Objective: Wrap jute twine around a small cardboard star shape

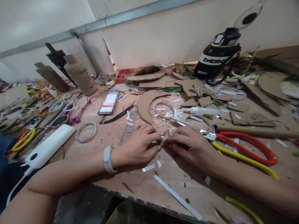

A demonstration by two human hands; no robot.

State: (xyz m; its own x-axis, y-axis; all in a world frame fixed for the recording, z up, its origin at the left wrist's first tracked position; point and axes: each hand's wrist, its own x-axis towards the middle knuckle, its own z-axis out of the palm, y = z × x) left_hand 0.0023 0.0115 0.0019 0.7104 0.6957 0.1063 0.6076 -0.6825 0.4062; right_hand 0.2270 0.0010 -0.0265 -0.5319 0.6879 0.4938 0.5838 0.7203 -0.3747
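My left hand (140,144) and my right hand (190,146) meet at the middle of the wooden table (168,183), fingertips pinched together on a small shiny strip piece (164,138). A white band sits on my left wrist. Just beyond my fingers lie metal rings (163,109) taped with white strips, and a curved cardboard piece (146,104). Red-and-yellow-handled scissors (245,149) lie right beside my right hand. A clear ruler (128,130) rests just past my left hand.
A glue bottle (201,110), phone (108,102), white power bank (50,146), loose ring (86,132), twine spools (80,77) and a black helmet (218,56) crowd the table. White paper strips (177,197) lie near the front edge. Cardboard scraps cover the right side.
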